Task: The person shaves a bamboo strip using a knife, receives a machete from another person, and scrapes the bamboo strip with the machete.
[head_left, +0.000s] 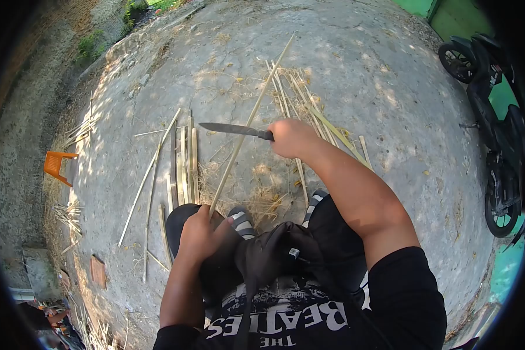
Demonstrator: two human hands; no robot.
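Note:
My right hand (293, 139) is closed around the dark handle of a knife (230, 128), its long blade pointing left. The blade crosses a long, thin bamboo strip (256, 105); whether the two touch I cannot tell. Closed on the strip's near end, my left hand (201, 233) rests by my left knee. From there the strip slants up and away to the right. Several split bamboo strips (188, 160) lie in a bundle on the ground beyond my left knee, and more bamboo strips (318, 116) lie ahead to the right. Curled shavings (265, 201) are scattered between my feet.
Rough concrete ground (402, 122) spreads all around. An orange plastic stool (59, 166) stands at the left, near further strip piles (70, 219) and a brick (98, 271). A black motorcycle (490, 122) is parked at the far right.

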